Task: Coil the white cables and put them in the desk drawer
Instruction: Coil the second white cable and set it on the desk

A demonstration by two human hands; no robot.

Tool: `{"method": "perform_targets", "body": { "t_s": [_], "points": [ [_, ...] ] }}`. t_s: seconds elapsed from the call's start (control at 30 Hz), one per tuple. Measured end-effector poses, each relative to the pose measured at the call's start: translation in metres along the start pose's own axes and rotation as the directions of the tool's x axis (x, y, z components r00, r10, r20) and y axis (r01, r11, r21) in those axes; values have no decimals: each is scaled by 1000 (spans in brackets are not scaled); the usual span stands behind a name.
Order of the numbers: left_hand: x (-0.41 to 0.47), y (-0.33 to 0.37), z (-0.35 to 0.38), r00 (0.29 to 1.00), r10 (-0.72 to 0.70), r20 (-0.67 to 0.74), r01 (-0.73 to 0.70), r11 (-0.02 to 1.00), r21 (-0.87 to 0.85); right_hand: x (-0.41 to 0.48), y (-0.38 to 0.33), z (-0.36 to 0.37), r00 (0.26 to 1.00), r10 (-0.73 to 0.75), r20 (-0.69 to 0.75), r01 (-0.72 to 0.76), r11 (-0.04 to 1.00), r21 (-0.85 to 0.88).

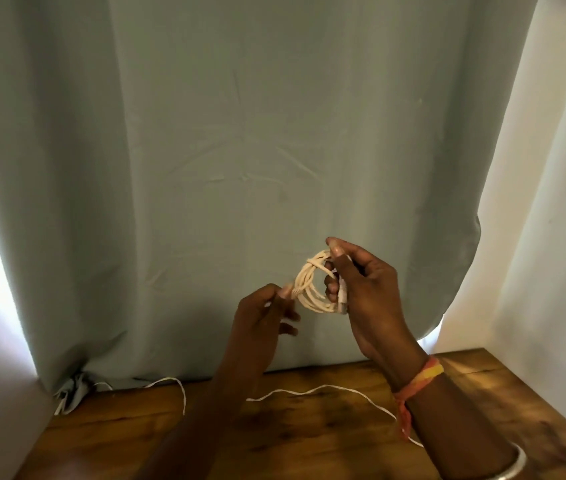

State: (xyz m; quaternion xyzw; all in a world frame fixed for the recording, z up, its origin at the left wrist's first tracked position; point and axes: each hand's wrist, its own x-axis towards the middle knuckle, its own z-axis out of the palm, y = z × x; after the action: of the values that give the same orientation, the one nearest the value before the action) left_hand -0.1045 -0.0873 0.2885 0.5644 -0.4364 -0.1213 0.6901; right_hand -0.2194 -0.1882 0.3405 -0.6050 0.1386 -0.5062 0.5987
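- The coiled white cable [311, 289] is held in the air above the desk, in front of the curtain; its loops are seen almost face-on as a ring, and one turn is crossed over the bundle at the top.
- The free end [296, 291] of this cable, with its small plug, is found at the left edge of the ring and is pointed toward the left hand.
- The ring is gripped on its right side by the right hand [366, 296], with thumb and fingers curled round the strands; a second plug is seen against the palm.
- The free end appears to be pinched between thumb and fingertip of the left hand [262, 318], which sits just beside the coil, lower and to its left; the other fingers are loosely spread.
- The next move is judged to turn on this: the end lies on the left hand's side, so it can be passed through or round the ring while the right hand is kept as the anchor.
- A second white cable [326, 388] is left uncoiled on the wooden desk [309, 441], below both hands and nearer the right forearm.
- No drawer is shown.
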Motion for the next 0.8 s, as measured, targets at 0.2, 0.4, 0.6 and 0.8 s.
{"method": "perform_targets", "body": {
  "t_s": [0.2, 0.4, 0.6, 0.8],
  "points": [
    [-9, -17, -7, 868, -471, 157, 489, 754, -438, -21, 30, -1, 964, -168, 204, 222, 934, -279],
    [-27, -52, -27, 695, -689, 207, 651, 481, -587, -66, 89, -37, 865, -247, 437, 462, 731, -502],
    [-69, -101, -33, 627, -755, 195, 775, 577, -259, -119, 160, -75, 744, -139, 654, 578, 624, -525],
    [-120, -163, -29, 551, -795, 253, 817, 576, 28, -172, 231, -102, 662, 70, 746, 613, 521, -593]
  ]
}}
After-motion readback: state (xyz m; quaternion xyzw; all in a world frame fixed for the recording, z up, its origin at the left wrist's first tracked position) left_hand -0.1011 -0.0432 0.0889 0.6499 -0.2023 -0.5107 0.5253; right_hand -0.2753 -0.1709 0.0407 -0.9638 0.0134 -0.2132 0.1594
